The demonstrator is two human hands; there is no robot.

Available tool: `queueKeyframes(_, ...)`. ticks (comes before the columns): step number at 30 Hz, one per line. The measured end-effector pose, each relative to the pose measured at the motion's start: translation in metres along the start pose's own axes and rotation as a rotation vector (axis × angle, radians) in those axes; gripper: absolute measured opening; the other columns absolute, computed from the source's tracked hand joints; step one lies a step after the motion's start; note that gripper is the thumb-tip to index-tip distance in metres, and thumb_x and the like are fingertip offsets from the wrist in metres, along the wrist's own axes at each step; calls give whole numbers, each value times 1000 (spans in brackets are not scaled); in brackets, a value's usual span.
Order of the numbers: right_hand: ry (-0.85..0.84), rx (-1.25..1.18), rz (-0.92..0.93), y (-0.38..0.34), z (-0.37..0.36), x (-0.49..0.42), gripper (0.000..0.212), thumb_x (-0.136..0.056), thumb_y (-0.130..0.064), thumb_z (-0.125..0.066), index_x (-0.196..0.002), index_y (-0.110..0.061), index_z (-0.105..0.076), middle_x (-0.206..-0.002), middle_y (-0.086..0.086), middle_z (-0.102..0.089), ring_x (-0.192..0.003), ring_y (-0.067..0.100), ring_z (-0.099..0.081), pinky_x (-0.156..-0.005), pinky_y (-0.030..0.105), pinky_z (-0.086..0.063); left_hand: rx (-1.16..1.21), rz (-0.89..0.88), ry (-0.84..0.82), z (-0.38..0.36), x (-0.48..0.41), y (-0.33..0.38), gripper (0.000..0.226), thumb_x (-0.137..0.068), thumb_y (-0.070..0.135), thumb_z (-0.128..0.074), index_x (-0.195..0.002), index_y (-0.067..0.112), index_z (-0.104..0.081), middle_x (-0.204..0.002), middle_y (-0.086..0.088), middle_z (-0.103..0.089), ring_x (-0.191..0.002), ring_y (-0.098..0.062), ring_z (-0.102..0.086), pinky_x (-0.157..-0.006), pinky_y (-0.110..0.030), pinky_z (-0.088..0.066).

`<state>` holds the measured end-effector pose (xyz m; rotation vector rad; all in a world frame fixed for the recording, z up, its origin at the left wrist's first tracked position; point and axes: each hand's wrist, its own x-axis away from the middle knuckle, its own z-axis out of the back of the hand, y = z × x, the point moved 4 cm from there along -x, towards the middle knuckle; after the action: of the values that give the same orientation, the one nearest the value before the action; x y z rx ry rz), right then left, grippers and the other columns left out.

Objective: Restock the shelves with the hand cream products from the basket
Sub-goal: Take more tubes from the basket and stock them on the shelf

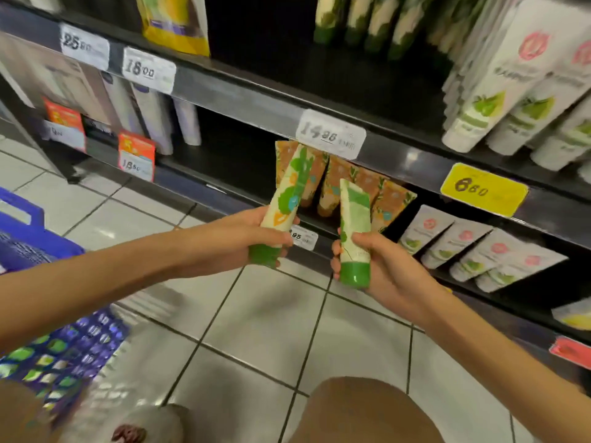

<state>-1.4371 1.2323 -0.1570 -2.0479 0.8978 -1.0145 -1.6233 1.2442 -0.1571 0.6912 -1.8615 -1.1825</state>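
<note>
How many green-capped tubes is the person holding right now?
2: one green-capped tube in the left hand, one in the right hand, both cap-down before the shelf.

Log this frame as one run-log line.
left hand: holds green-capped tube | right hand: holds second tube | both caps down, before orange tubes on shelf | basket on floor at left

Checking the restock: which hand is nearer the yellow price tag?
Right. The right hand is below and left of the yellow price tag; the left hand is farther left.
</note>
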Motion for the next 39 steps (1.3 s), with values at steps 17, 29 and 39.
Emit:
queueKeyframes(17,-15,111,151,-5,-41,15,23,-83,-41,-62,-103,-30,-61,-65,7,-50,-39,14,-42,-40,21,-36,19,-317,-244,1,15,75,67,-73,36,-70,-131,44,-36,-116,4,-64,-104,-15,-63,-85,-30,-52)
queueKeyframes(29,-60,253,411,-90,-87,-21,42,-79,-23,-57,-120,-18,-51,-87,10,-61,-71,20,-58,-69,33,-42,67,-448,-29,56,4,112,50,-76,22,-63,-123,31,-48,-107,2,-70,-102,-14,-66,-79,-25,-56)
queueKeyframes(39,154,304,515,-133,-71,-44,37,-77,-29,-58,-110,-13,-53,-88,7,-69,-85,14,-69,-76,26,-56,87,-540,55,62,-33,143,56,-69,30,-74,-115,19,-45,-86,0,-62,-63,-10,-64,-60,-24,-54)
